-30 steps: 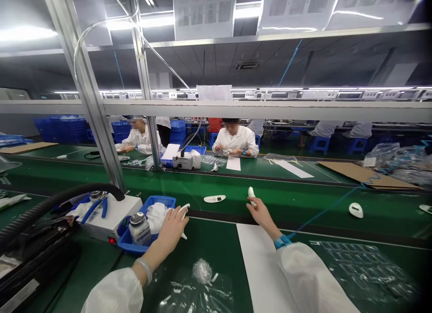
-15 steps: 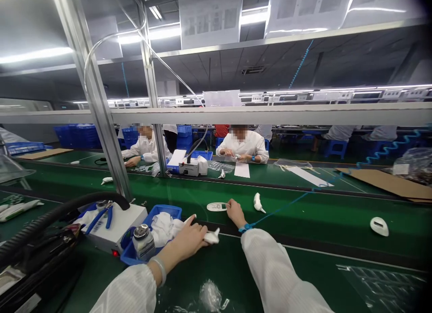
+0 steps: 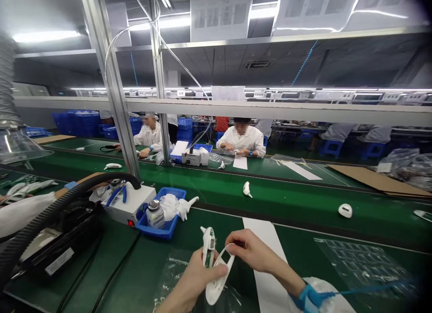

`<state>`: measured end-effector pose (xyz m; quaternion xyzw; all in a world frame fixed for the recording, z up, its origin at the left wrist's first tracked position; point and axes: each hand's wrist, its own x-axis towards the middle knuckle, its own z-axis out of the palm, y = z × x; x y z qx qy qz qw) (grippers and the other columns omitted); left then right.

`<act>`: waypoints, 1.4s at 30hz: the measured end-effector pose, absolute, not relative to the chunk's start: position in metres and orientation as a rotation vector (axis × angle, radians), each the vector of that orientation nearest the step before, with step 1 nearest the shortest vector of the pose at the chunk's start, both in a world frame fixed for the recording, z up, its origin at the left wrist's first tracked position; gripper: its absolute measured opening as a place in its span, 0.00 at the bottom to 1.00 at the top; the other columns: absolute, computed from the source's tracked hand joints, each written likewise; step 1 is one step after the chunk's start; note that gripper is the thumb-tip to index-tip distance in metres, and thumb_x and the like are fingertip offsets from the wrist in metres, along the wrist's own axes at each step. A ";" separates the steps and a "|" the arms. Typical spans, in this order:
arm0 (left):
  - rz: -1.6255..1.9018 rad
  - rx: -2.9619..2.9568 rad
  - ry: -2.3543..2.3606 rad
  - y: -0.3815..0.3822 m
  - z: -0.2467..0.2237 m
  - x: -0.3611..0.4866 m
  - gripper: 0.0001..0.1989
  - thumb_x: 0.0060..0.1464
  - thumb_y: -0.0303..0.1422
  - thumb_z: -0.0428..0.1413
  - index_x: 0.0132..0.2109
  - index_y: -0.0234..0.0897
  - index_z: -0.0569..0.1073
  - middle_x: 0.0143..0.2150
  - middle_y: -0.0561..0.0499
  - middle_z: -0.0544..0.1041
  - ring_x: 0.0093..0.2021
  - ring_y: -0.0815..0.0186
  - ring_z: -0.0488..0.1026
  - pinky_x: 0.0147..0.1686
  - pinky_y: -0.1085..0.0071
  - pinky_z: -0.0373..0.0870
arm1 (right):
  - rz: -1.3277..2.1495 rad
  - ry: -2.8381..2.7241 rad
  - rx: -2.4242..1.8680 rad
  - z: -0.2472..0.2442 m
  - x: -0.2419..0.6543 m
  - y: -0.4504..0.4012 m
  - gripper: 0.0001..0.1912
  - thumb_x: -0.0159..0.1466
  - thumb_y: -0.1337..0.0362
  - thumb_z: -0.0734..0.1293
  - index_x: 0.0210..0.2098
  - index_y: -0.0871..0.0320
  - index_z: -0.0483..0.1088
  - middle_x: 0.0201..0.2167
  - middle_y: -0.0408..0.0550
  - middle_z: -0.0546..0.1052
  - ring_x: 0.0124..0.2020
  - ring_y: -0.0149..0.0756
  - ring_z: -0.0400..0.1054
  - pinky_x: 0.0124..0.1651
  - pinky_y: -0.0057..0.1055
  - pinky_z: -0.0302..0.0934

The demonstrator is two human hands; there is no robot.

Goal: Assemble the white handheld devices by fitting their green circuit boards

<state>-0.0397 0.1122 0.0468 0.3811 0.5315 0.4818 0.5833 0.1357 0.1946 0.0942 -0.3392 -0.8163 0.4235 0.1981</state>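
Near the front of the green bench, my left hand (image 3: pixel 199 274) is closed round a white device housing (image 3: pixel 208 248) whose open side shows a green circuit board. A white oval cover (image 3: pixel 219 281) with a window opening lies against the left thumb, beside the housing. The thumb and fingers of my right hand (image 3: pixel 251 250) pinch the cover's upper end. The two parts are apart at an angle. A blue strap with a coiled cord circles the right wrist. Beneath the hands lies clear plastic film (image 3: pixel 172 270), and a white paper strip (image 3: pixel 263 241) runs under the right forearm.
A blue tray (image 3: pixel 162 232) with a bottle and white cloths stands left, beside a white box (image 3: pixel 130 205) and black hose (image 3: pixel 64 209). White parts lie on the green belt (image 3: pixel 286 198). Two people work opposite; another person's sleeve (image 3: pixel 27 214) is at far left.
Both hands have drawn back toward me and come together, now with the opened housing and the cover. The view has shifted, and the paper strip now shows. Another person's arm has appeared at left.
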 end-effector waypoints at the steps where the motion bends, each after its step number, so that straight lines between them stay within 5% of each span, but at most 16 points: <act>1: 1.136 0.861 1.251 0.103 0.045 -0.037 0.24 0.34 0.36 0.67 0.39 0.33 0.69 0.29 0.53 0.72 0.30 0.66 0.69 0.31 0.73 0.65 | 1.153 -2.286 -0.950 0.096 0.134 0.185 0.08 0.60 0.67 0.63 0.28 0.57 0.74 0.20 0.40 0.69 0.22 0.29 0.58 0.24 0.26 0.51; 5: 1.165 0.851 1.296 0.077 0.038 -0.033 0.30 0.33 0.34 0.67 0.46 0.29 0.71 0.38 0.44 0.77 0.40 0.55 0.73 0.39 0.67 0.67 | 1.028 -2.295 -0.906 0.093 0.127 0.161 0.04 0.61 0.64 0.65 0.31 0.57 0.71 0.31 0.44 0.72 0.33 0.35 0.63 0.36 0.30 0.57; 10: 1.223 0.943 1.286 0.063 0.037 -0.031 0.18 0.35 0.29 0.66 0.38 0.29 0.75 0.32 0.49 0.77 0.34 0.60 0.71 0.35 0.70 0.65 | 0.713 -2.390 -0.854 0.094 0.110 0.125 0.11 0.67 0.64 0.59 0.28 0.56 0.62 0.29 0.43 0.68 0.35 0.37 0.60 0.44 0.37 0.54; 14: 1.298 0.911 1.268 0.056 0.037 -0.042 0.14 0.38 0.33 0.67 0.32 0.30 0.76 0.25 0.53 0.74 0.29 0.64 0.68 0.28 0.72 0.62 | 0.486 -2.422 -0.584 0.114 0.101 0.102 0.10 0.68 0.68 0.55 0.30 0.55 0.60 0.31 0.45 0.67 0.35 0.38 0.59 0.43 0.38 0.52; 19: 1.362 0.622 1.397 0.036 0.033 -0.074 0.27 0.35 0.47 0.67 0.37 0.30 0.75 0.27 0.49 0.77 0.29 0.62 0.72 0.28 0.71 0.66 | 0.624 -2.402 -0.988 0.099 0.089 0.144 0.14 0.68 0.64 0.57 0.25 0.56 0.61 0.27 0.42 0.69 0.34 0.35 0.63 0.43 0.34 0.54; 24: 1.378 0.428 1.539 0.007 0.034 -0.088 0.29 0.33 0.53 0.66 0.34 0.32 0.73 0.19 0.53 0.71 0.18 0.70 0.63 0.16 0.78 0.50 | 0.595 -2.496 -1.261 0.041 0.070 0.186 0.11 0.61 0.71 0.63 0.21 0.59 0.65 0.23 0.45 0.71 0.35 0.41 0.66 0.40 0.35 0.51; 28: 1.454 0.304 1.547 -0.012 0.032 -0.092 0.28 0.33 0.51 0.67 0.35 0.33 0.73 0.21 0.55 0.71 0.21 0.70 0.65 0.19 0.78 0.55 | 0.516 -2.464 -1.345 0.030 0.067 0.173 0.08 0.62 0.70 0.62 0.26 0.61 0.67 0.31 0.54 0.74 0.38 0.44 0.67 0.39 0.35 0.51; 34: 1.600 0.184 1.570 -0.034 0.019 -0.108 0.22 0.34 0.44 0.68 0.32 0.32 0.73 0.17 0.57 0.67 0.17 0.70 0.62 0.15 0.77 0.51 | 0.711 -2.526 -1.159 0.027 0.055 0.106 0.07 0.64 0.68 0.61 0.30 0.56 0.70 0.32 0.42 0.76 0.36 0.33 0.69 0.37 0.25 0.55; 38: 1.687 0.206 1.583 -0.042 0.009 -0.112 0.21 0.34 0.43 0.67 0.31 0.30 0.73 0.16 0.56 0.68 0.16 0.71 0.61 0.15 0.77 0.50 | 0.671 -2.527 -1.199 0.014 0.039 0.074 0.06 0.64 0.66 0.62 0.32 0.57 0.69 0.33 0.45 0.75 0.35 0.37 0.69 0.37 0.29 0.55; 42: 1.655 0.323 1.686 -0.046 -0.001 -0.112 0.23 0.36 0.46 0.66 0.33 0.30 0.75 0.21 0.50 0.75 0.22 0.63 0.69 0.18 0.73 0.60 | 0.592 -2.452 -1.245 0.002 0.031 0.060 0.06 0.64 0.68 0.61 0.30 0.57 0.67 0.31 0.45 0.74 0.35 0.39 0.67 0.39 0.32 0.55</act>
